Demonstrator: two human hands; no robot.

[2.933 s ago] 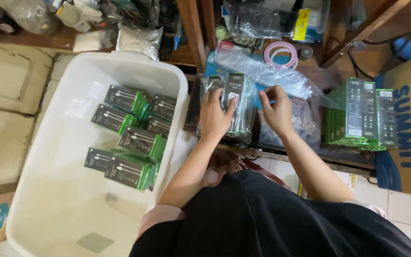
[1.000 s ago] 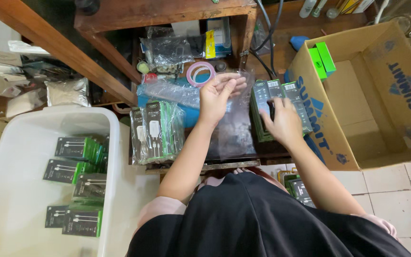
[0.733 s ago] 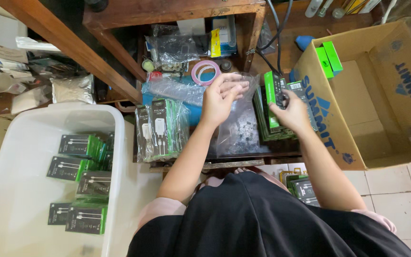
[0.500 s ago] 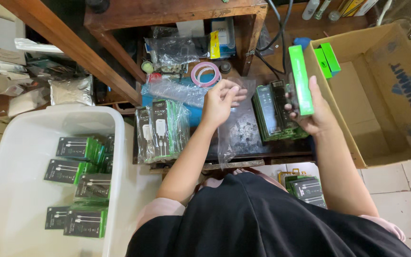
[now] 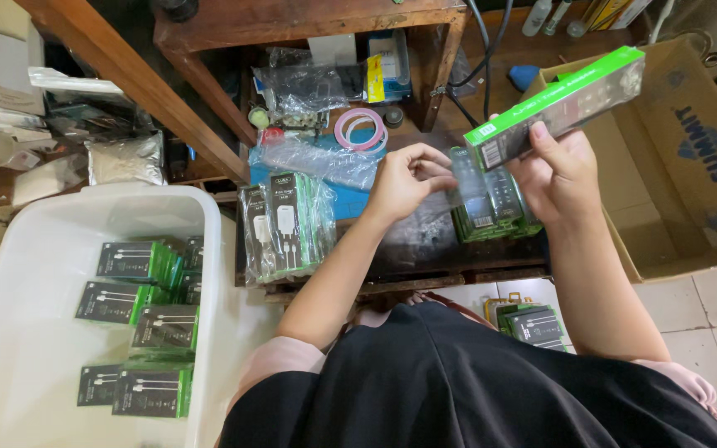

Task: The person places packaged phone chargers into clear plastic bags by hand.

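The right hand (image 5: 559,170) grasps a green-edged retail box (image 5: 559,106), lifted above the right end of the low wooden bench (image 5: 425,249) and tilted toward the open cardboard carton (image 5: 690,166) beside it. The left hand (image 5: 408,178) pinches a thin clear plastic wrap (image 5: 462,178) just under the box, fingers curled on the film. Below them a stack of matching boxes (image 5: 491,211) sits on the bench's right side; a wrapped bundle (image 5: 285,224) stands at its left edge, beside the white tub (image 5: 10,332) holding more boxes. The step in hand seems to be unwrapping and sorting; the next move calls for freeing the film and setting the box down squarely.
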